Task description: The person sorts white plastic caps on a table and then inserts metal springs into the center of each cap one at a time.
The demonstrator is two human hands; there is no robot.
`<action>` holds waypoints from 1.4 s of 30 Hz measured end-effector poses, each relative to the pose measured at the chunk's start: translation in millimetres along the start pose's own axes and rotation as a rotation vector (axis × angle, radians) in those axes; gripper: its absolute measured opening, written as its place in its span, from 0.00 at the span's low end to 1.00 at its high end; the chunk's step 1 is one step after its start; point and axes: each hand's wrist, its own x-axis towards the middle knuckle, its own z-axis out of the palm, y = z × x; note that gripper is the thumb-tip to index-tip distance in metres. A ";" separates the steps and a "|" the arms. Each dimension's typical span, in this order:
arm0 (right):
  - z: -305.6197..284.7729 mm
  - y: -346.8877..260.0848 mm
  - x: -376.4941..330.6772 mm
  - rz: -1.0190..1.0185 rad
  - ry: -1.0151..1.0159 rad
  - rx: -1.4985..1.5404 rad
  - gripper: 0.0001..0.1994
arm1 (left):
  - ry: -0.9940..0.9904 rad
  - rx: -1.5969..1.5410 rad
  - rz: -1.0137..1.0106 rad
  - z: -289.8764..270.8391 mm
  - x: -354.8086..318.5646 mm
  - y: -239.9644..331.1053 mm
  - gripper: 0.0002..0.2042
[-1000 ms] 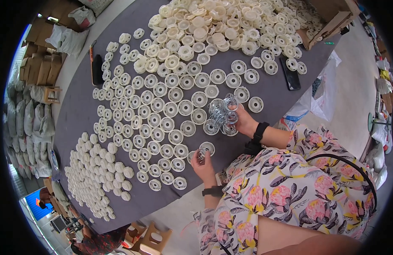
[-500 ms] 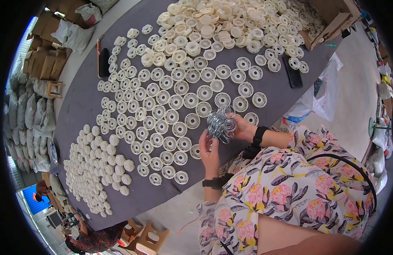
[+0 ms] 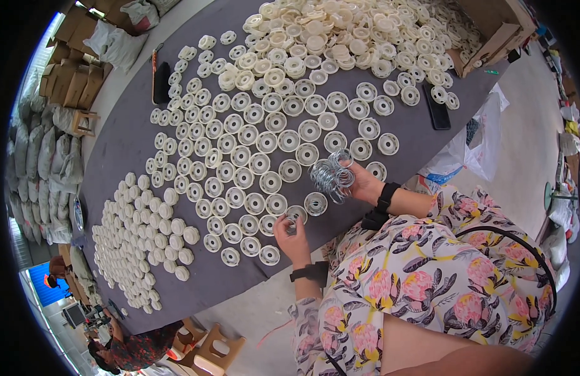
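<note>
Left hand now over a disc

It seems to pinch one ring there, on the desk; half a second ago it was at the bunch, so one has apparently been parted off. Further right, the right hand still grasps that bunch of rings.

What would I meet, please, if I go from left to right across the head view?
Stacked grey sacks, the cluster of closely set cream parts, left hand, right hand holding metal rings, black phone, open cardboard box.
</note>
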 end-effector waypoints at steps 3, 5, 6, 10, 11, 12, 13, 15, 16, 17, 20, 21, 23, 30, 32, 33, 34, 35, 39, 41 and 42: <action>0.2 7.0 1.2 0.014 0.008 -0.013 0.15 | -0.016 0.225 0.183 1.4 1.4 -8.7 0.10; -0.8 10.3 1.4 0.007 0.007 -0.009 0.15 | 0.053 0.430 0.292 4.2 -2.2 -5.4 0.10; -1.5 11.1 1.6 0.009 -0.010 -0.020 0.15 | 0.053 0.428 0.293 6.0 -3.5 -3.3 0.10; 6.0 6.9 -4.7 0.014 -0.075 -0.113 0.17 | -0.101 -0.155 0.032 14.4 -7.4 27.2 0.12; 11.5 6.4 -7.6 0.017 -0.077 -0.115 0.17 | -0.247 -0.507 -0.173 17.6 -6.1 41.1 0.13; 17.1 6.7 -10.7 0.021 -0.051 -0.192 0.19 | -0.243 -0.507 -0.174 21.9 -4.0 53.3 0.13; 19.9 6.5 -13.3 0.020 -0.025 -0.267 0.20 | -0.228 -0.586 -0.167 27.3 -1.3 66.4 0.14; 13.4 15.2 -7.5 0.012 -0.061 -0.279 0.21 | -0.211 -0.666 -0.160 27.9 1.6 68.8 0.14; 12.0 18.1 -5.0 0.005 -0.096 -0.291 0.22 | -0.285 -0.606 -0.189 24.4 5.2 62.6 0.14; 9.3 19.0 -3.3 0.005 -0.098 -0.291 0.22 | -0.359 -0.546 -0.219 20.8 6.9 58.6 0.14; 4.7 19.3 -2.5 0.083 -0.137 -0.311 0.21 | -0.263 -0.678 -0.313 11.8 3.8 56.3 0.14; 4.4 19.0 -2.1 0.132 -0.152 -0.267 0.21 | -0.262 -0.678 -0.312 10.8 4.1 54.3 0.14; 11.0 18.0 -6.9 0.190 -0.170 -0.226 0.20 | -0.334 -0.680 -0.338 8.1 3.5 46.4 0.13; 16.7 17.1 -14.4 0.265 -0.208 -0.095 0.16 | -0.375 -0.790 -0.342 0.6 3.3 44.1 0.06; 15.4 18.5 -12.2 0.260 -0.195 -0.075 0.16 | -0.262 -0.912 -0.280 3.5 -1.0 46.5 0.04; 10.7 20.4 -7.7 0.261 -0.195 -0.085 0.18 | -0.260 -0.912 -0.280 4.1 -2.7 49.0 0.04; 11.0 20.3 -6.5 0.263 -0.195 -0.095 0.20 | -0.250 -0.919 -0.224 5.0 -3.9 51.7 0.03; 11.2 20.7 -6.1 0.262 -0.194 -0.095 0.20 | -0.241 -0.926 -0.169 5.7 -4.4 54.1 0.03; 29.8 24.0 -12.9 -0.035 -0.097 -0.159 0.26 | -0.172 -0.994 -0.374 8.3 -2.2 55.9 0.04; 32.4 26.0 -13.0 -0.136 -0.059 -0.184 0.27 | -0.099 -1.018 -0.448 10.8 -1.6 46.5 0.04; 29.9 28.6 -9.3 -0.203 -0.060 -0.159 0.27 | -0.097 -1.018 -0.447 11.1 -2.9 43.9 0.04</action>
